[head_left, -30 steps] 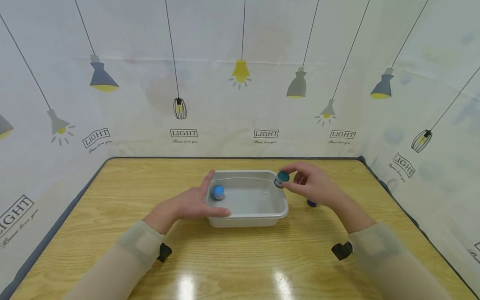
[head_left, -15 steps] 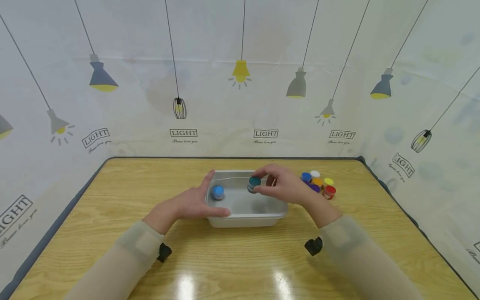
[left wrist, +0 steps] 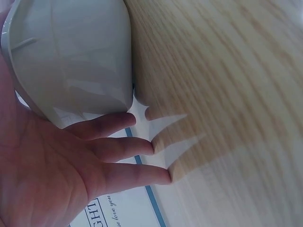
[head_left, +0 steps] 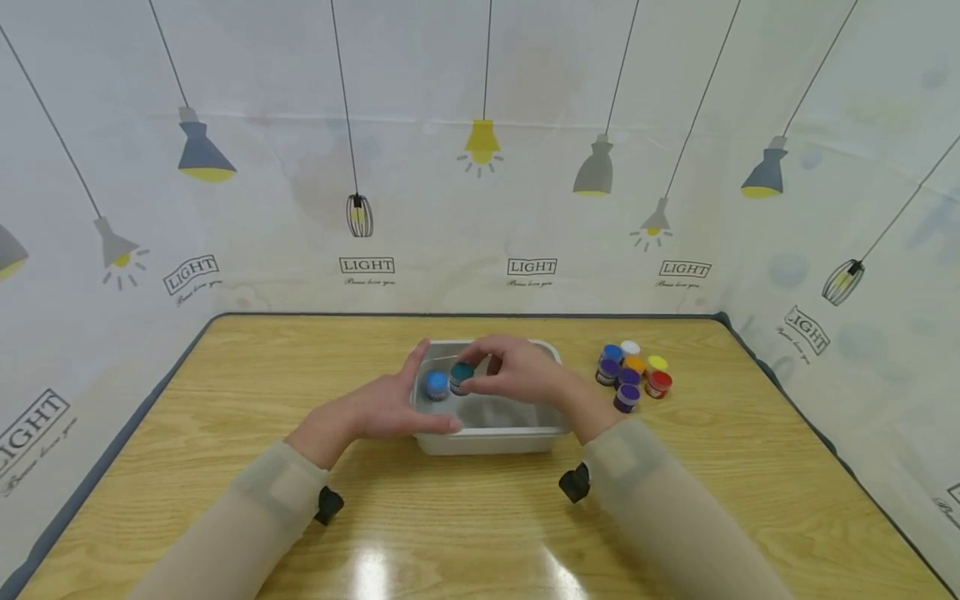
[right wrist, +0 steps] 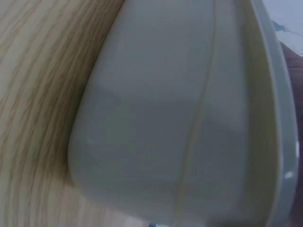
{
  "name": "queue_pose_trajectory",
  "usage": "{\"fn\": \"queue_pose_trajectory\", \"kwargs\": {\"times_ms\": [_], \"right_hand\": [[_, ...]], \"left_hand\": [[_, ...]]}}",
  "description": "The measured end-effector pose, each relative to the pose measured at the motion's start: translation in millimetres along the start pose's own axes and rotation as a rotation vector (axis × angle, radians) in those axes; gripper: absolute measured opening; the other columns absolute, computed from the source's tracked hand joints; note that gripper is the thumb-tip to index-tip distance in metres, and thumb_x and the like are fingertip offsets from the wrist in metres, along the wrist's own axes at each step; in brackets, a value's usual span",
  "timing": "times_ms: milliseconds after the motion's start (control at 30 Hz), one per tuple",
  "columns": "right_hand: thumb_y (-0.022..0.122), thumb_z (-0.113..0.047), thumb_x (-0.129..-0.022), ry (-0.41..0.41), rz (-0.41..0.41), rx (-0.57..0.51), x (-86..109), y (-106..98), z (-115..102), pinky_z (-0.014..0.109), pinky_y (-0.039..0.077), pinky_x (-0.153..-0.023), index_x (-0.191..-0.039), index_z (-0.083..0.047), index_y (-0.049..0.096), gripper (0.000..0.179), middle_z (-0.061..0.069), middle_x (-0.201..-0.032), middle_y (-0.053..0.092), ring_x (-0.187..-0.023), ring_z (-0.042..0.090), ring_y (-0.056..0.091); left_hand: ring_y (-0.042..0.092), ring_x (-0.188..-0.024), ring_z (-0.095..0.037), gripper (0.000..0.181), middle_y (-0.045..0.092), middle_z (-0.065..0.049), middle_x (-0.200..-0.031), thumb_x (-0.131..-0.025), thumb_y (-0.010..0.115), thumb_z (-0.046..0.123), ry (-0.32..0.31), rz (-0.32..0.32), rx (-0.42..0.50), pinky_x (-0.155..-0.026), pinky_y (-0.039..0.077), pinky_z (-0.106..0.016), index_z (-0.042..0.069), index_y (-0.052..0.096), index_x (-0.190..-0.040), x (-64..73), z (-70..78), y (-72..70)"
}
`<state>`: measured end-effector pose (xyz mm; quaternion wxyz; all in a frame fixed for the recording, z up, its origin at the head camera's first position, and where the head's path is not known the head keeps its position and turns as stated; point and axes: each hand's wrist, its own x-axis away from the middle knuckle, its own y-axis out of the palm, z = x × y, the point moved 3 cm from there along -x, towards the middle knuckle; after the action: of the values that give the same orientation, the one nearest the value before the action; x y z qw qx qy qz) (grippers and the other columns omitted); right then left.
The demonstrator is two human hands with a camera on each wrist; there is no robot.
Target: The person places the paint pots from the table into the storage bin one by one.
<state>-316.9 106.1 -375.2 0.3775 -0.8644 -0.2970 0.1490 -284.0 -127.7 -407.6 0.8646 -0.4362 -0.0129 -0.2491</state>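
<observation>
From afar I have my left hand (head_left: 390,408) spread, right hand (head_left: 513,373) pinching, sleeved forearms (head_left: 667,508) angled inward.

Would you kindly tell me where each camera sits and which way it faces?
Head: on the head, facing forward and down at tub, jars and table; left hand, right hand and sleeves show.
Left wrist: worn there, facing the tub's outside; palm and fingers show.
Right wrist: worn there, facing the tub's outside; at the right edge, a dark strip, likely the hand.
Both wrist views share the tub and table.
</observation>
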Motion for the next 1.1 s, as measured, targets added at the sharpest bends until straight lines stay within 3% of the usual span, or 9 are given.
{"fn": "queue_pose_trajectory", "kwargs": {"times_ms": [200, 567, 867, 1100], "right_hand": [[0.084, -0.033, -0.099, 0.008, -0.019, -0.021, -13.7, 9, -1, 0.032, 0.059, -0.089, -0.132, -0.023, 0.076, 0.036, -0.006, -0.114, 0.075, -0.096, 0.016, 0.069], [0.086, -0.032, -0.098, 0.008, -0.034, -0.043, -23.1, 27, 5, 0.028, 0.054, -0.079, -0.128, -0.02, 0.078, 0.033, -0.003, -0.099, 0.072, -0.086, 0.013, 0.064], [0.081, -0.026, -0.102, 0.014, -0.133, 0.006, -23.8, 36, 5, 0.027, 0.056, -0.079, -0.133, -0.02, 0.075, 0.032, -0.004, -0.097, 0.075, -0.087, 0.011, 0.067], [0.076, -0.014, -0.104, -0.004, -0.19, 0.027, -25.7, 42, 6, 0.023, 0.056, -0.079, -0.135, -0.016, 0.074, 0.031, -0.002, -0.096, 0.076, -0.084, 0.006, 0.068]], "left_hand": [[0.054, -0.15, -0.046, 0.143, 0.047, -0.032, -0.167, -0.084, 0.074, 0.084, 0.019, -0.004, -0.003, -0.121, 0.045, -0.063, 0.022, -0.016, -0.176, -0.5, 1.2, -1.1], [0.062, -0.141, -0.041, 0.143, 0.057, -0.03, -0.157, -0.085, 0.074, 0.083, 0.029, -0.012, 0.009, -0.116, 0.05, -0.061, 0.025, -0.019, -0.175, -1.0, 0.9, 0.3], [0.06, -0.144, -0.042, 0.141, 0.056, -0.03, -0.159, -0.086, 0.075, 0.083, 0.024, -0.012, 0.012, -0.117, 0.049, -0.061, 0.027, -0.02, -0.175, 0.0, 1.1, 0.1], [0.065, -0.136, -0.035, 0.142, 0.061, -0.027, -0.154, -0.085, 0.075, 0.082, 0.024, -0.005, 0.008, -0.115, 0.051, -0.058, 0.023, -0.016, -0.176, 1.1, 0.0, 0.2]]}}
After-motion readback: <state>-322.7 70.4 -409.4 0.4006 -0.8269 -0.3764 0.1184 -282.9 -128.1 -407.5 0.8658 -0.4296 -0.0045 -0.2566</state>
